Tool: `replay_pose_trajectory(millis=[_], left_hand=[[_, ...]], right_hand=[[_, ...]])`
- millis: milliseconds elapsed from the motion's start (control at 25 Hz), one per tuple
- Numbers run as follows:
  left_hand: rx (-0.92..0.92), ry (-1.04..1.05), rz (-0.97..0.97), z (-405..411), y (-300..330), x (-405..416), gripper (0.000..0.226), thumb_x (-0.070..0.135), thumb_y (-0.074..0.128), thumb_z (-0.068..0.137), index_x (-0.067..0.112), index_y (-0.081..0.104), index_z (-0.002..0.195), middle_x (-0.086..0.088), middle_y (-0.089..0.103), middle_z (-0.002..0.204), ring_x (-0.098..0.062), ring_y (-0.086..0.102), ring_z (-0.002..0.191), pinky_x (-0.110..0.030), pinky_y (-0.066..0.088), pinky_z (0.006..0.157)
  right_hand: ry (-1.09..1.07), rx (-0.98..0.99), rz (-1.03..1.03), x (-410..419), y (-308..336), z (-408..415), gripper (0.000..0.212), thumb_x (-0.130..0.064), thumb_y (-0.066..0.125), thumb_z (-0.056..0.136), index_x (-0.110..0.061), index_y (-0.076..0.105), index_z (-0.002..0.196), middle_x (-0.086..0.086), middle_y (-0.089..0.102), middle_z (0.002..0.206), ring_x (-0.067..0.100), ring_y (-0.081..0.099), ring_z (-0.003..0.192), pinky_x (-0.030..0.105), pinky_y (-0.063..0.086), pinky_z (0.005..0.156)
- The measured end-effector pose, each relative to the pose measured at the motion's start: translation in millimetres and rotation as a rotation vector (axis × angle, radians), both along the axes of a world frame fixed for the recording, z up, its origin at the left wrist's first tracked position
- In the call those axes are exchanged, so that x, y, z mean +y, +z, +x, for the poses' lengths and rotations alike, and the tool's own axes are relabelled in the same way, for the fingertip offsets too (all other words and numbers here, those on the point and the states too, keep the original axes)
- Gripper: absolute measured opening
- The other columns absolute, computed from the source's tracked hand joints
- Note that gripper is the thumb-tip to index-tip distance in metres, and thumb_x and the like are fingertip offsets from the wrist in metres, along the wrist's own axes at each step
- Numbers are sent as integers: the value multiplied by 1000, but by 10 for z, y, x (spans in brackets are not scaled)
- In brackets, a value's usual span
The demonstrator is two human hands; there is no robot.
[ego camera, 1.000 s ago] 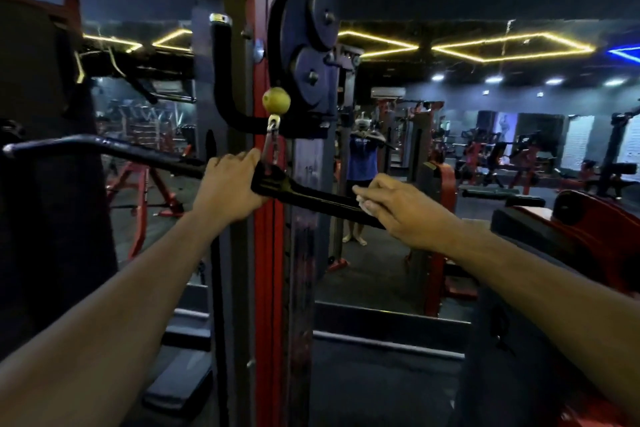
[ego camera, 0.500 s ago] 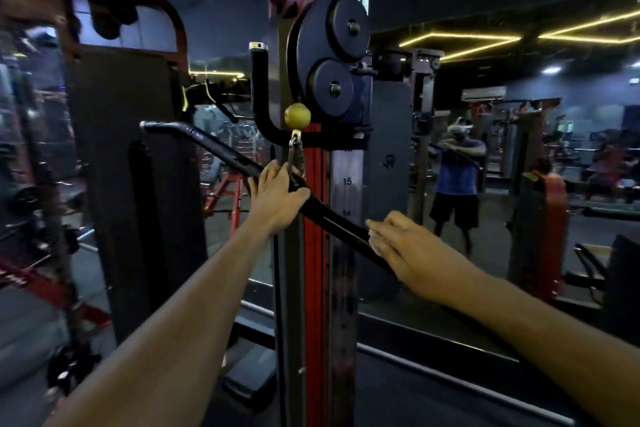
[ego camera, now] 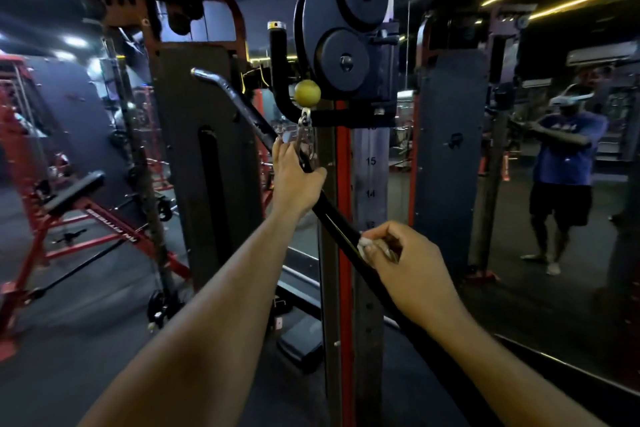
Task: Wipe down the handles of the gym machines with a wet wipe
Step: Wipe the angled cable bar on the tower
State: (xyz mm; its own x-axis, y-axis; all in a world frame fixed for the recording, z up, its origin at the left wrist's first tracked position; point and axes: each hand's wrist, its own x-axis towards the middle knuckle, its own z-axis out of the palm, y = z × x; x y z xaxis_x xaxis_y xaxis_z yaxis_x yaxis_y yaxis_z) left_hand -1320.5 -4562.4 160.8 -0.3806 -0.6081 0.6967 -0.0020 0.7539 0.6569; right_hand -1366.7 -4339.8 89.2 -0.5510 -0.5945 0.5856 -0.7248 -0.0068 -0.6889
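Note:
A long black pull-down bar (ego camera: 332, 218) hangs from a metal clip (ego camera: 305, 139) under a yellow ball (ego camera: 307, 91) on the cable machine. It slants from upper left to lower right. My left hand (ego camera: 294, 180) grips the bar just below the clip. My right hand (ego camera: 405, 263) is wrapped round the bar lower down, with a white wet wipe (ego camera: 365, 248) pinched against it under the fingers. The bar's lower end is hidden behind my right forearm.
The cable machine's red and steel upright (ego camera: 360, 184) with black pulley wheels (ego camera: 346, 21) stands right behind the bar. A red bench (ego camera: 76, 191) is at the left. A wall mirror (ego camera: 554, 149) at the right reflects a person in a blue shirt.
The view has swung left and closer to the machine. The bar now slants more steeply. My right hand has slid down the bar, and the wipe now shows under its fingers.

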Motion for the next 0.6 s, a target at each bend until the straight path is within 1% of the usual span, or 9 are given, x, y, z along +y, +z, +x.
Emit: replay_pose_trajectory(millis=[80, 160, 200, 280, 360, 400, 480, 520, 600], left_hand=[[51, -24, 17, -38, -59, 54, 32, 10, 71, 86, 26, 62, 113, 0, 34, 158, -16, 10, 155, -37, 10, 126], [69, -44, -1, -62, -106, 60, 40, 9, 67, 90, 26, 58, 124, 1, 27, 163, -12, 4, 155, -34, 7, 124], [76, -57, -16, -75, -122, 65, 42, 8, 66, 91, 28, 55, 127, 3, 25, 164, -11, 2, 155, -33, 6, 124], [99, -83, -48, -103, -145, 95, 46, 6, 62, 93, 38, 50, 125, 7, 25, 162, -9, 2, 155, -33, 5, 125], [108, -77, -57, -118, -166, 134, 49, 8, 63, 94, 43, 47, 125, 17, 24, 155, -8, 2, 155, -34, 5, 126], [106, -69, -72, -110, -168, 141, 50, 10, 64, 95, 42, 46, 129, 23, 23, 151, -8, 3, 155, -33, 6, 126], [111, -47, -111, -80, -152, 146, 51, 14, 64, 94, 40, 46, 134, 36, 25, 142, -7, 6, 155, -28, 7, 124], [117, -36, -133, -62, -150, 165, 53, 13, 63, 93, 44, 46, 132, 40, 26, 137, -7, 7, 153, -25, 8, 122], [126, -14, -151, -42, -157, 254, 61, 8, 61, 91, 52, 39, 127, 42, 25, 134, -7, 10, 150, -19, 11, 120]], right_hand=[[-29, -4, -7, -23, -106, 3, 8, -29, 67, 95, -36, 67, 94, -22, 64, 94, -2, 59, 95, 20, 49, 83], [-29, -23, -29, -32, -231, 2, 11, -27, 67, 95, -38, 66, 96, -24, 62, 97, -2, 59, 98, 22, 51, 86], [-18, -38, -58, -40, -295, -11, 11, -26, 68, 95, -37, 66, 97, -23, 63, 99, -3, 60, 98, 21, 52, 86], [14, -71, -114, -61, -396, -48, 9, -23, 69, 94, -32, 66, 96, -19, 63, 102, -6, 61, 99, 19, 54, 85], [60, -83, -147, -93, -469, -92, 8, -20, 69, 94, -27, 66, 95, -17, 61, 104, -6, 61, 101, 16, 53, 85], [78, -67, -153, -113, -488, -106, 7, -20, 69, 94, -26, 65, 95, -16, 60, 104, -5, 61, 101, 15, 52, 84], [131, -22, -152, -141, -520, -141, 5, -22, 69, 94, -26, 65, 96, -16, 58, 102, -1, 61, 99, 13, 50, 80], [177, -12, -157, -143, -542, -166, 5, -23, 70, 94, -26, 66, 95, -17, 58, 101, -1, 61, 99, 12, 49, 79], [276, -25, -189, -141, -572, -239, 5, -22, 73, 92, -25, 69, 94, -19, 58, 99, -2, 62, 99, 9, 48, 78]])
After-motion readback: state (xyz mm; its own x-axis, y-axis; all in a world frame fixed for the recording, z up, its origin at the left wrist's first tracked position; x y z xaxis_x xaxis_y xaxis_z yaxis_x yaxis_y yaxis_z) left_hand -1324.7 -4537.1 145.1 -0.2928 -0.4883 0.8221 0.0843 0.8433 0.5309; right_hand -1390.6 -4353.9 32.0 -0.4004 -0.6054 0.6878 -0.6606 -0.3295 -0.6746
